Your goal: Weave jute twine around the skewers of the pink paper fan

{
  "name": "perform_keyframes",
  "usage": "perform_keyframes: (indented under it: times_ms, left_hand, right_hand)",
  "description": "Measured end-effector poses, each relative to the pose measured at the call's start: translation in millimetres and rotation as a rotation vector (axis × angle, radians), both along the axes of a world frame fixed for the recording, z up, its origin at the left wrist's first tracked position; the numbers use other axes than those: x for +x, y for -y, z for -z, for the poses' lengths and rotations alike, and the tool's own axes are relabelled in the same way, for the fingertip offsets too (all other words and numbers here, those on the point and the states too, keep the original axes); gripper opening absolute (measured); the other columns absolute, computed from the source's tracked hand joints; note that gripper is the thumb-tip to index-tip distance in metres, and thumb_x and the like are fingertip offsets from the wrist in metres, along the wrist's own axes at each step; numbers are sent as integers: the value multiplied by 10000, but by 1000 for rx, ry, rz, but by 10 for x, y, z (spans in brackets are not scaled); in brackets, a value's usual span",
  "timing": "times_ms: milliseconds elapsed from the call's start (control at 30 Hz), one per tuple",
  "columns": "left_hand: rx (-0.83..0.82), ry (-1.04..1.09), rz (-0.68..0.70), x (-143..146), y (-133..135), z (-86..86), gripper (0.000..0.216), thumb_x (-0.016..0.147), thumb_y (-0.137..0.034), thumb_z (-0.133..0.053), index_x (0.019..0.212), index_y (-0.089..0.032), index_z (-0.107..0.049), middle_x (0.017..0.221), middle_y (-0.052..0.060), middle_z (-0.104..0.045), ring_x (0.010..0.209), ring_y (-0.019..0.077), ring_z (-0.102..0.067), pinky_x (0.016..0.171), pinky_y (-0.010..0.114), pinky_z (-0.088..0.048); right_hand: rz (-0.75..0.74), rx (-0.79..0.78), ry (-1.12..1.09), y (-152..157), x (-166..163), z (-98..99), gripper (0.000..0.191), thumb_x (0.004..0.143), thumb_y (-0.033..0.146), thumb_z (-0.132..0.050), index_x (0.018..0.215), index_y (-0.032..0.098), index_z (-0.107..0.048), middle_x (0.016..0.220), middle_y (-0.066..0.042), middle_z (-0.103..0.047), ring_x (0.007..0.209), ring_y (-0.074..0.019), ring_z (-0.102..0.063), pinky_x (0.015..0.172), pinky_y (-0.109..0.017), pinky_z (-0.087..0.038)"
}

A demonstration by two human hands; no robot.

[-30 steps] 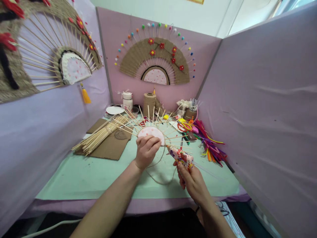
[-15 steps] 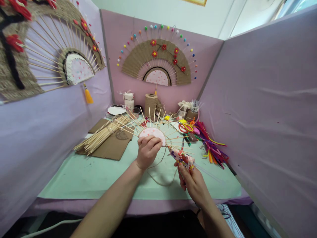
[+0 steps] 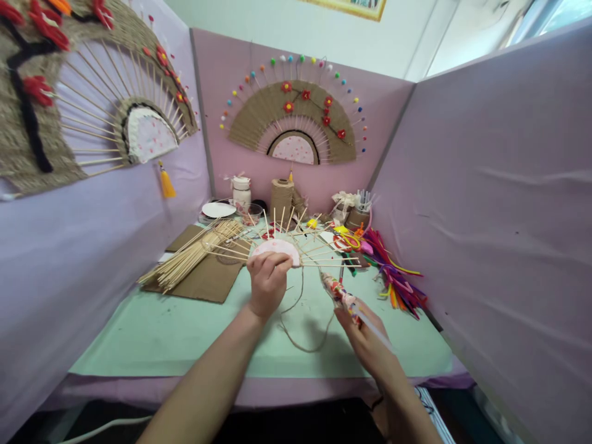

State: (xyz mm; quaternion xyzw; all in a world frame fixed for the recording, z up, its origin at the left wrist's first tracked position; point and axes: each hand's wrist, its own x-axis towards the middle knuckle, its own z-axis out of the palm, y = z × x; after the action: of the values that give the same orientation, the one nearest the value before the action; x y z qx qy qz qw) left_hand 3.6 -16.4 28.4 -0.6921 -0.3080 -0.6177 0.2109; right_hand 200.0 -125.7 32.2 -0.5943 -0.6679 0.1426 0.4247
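Three partition walls: lilac-pink panels box in the bench; left wall fan (image 3: pixel 92 105) and back wall fan (image 3: pixel 293 120) hang finished, wound in jute
Table: mint mat (image 3: pixel 152 333) under everything
Stock: cardboard sheet (image 3: pixel 206 283) left of the hands, with a skewer bundle (image 3: pixel 185 262) lying across it; pipe cleaners (image 3: pixel 395 280) heaped on the right; jute spool (image 3: pixel 280 194) at the back
Fan frame (image 3: pixel 277 248): half paper plate with skewers radiating, held above mid-table, nearly level
Left hand (image 3: pixel 266 280): clenched on the plate's near edge
Right hand (image 3: pixel 370 345): wrapped around the glue gun (image 3: pixel 340 293), low and to the right of the frame; nozzle aimed up-left at it, not touching
Twine (image 3: pixel 303 324): loose strand drooping from the frame to the mat between the hands
Method, my judgement: brace the left wrist, bring the nozzle to the plate rim where the twine starts, put down a small bead, press the strand in while it is tacky; keep fingertips off the hot glue and the skewer spacing even
Change since a second ago: frame tipped from facing the camera to almost flat; gun dropped lower and away from the plate, its glue stick now showing behind the hand
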Motion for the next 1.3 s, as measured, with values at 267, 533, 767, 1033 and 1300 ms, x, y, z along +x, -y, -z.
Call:
perform_keyframes:
  times_ms: [267, 533, 767, 1033, 1300]
  left_hand:
    - [5, 55, -7, -52, -43, 13, 292, 734, -10, -562, 914, -235, -607, 879, 32, -664, 880, 179, -557, 804, 376, -381]
    - [18, 29, -24, -43, -34, 0, 255, 760, -47, -555, 895, -251, -626, 864, 19, -672, 863, 169, -555, 802, 368, -371]
    - [17, 25, -17, -96, -45, -9, 257, 793, -80, -531, 927, -265, -650, 883, 26, -680, 898, 167, -547, 832, 366, -340]
    - [28, -17, -45, -105, -75, -40, 252, 779, -55, -551, 889, -258, -654, 880, 13, -694, 893, 170, -544, 824, 374, -323]
    - [12, -51, 25, -73, -82, -5, 238, 784, -66, -554, 880, -262, -650, 877, 18, -693, 887, 169, -555, 815, 377, -341]
  right_hand:
    - [338, -246, 520, -271, 864, 502, 417, 810, 413, -455, 1058, 98, -569, 992, -172, -586, 936, -293, -567, 794, -380, -438]
    - [231, 90, 265, -214, 413, 183, 491, 790, 407, -518, 1208, 150, -499, 1200, -183, -510, 1146, -320, -449, 976, -501, -335]
    - [-450, -402, -792, -332, -857, 55, 420, 761, 385, -577, 1134, 235, -454, 1019, -90, -618, 894, -202, -609, 758, -330, -494]
    - [-202, -232, -390, -56, -163, -418, 257, 784, 432, -556, 737, 179, -551, 587, 26, -450, 533, -96, -408, 484, -210, -343]
    - [236, 207, -115, -314, 171, -511, 261, 793, 427, -547, 791, 173, -603, 708, -30, -586, 653, -144, -486, 639, -266, -386]
